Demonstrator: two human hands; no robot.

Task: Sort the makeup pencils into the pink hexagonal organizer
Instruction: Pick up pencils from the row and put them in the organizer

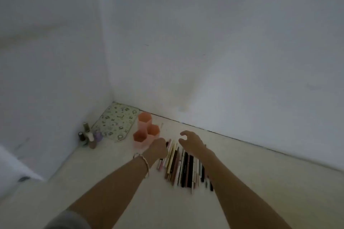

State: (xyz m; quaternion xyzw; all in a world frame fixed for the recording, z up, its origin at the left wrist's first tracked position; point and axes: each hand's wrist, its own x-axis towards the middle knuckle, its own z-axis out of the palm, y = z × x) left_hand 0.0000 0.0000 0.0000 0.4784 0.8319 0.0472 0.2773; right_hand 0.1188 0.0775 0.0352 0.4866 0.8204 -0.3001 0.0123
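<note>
The pink hexagonal organizer [147, 131] stands on the pale surface near the wall, with three open cells that look empty. Several makeup pencils [183, 167] lie side by side in a row just right of it. My left hand [158, 148] is curled at the left end of the row, close to the organizer's front cell; the blur hides whether it grips a pencil. My right hand [191, 142] hovers over the far ends of the pencils with fingers apart and nothing in it. One thin pale stick [161, 127] lies apart, right of the organizer.
A patterned mat [115, 121] lies in the corner behind the organizer. Several small nail polish bottles [90, 135] stand to its left by the side wall. White walls close the space at the back and left.
</note>
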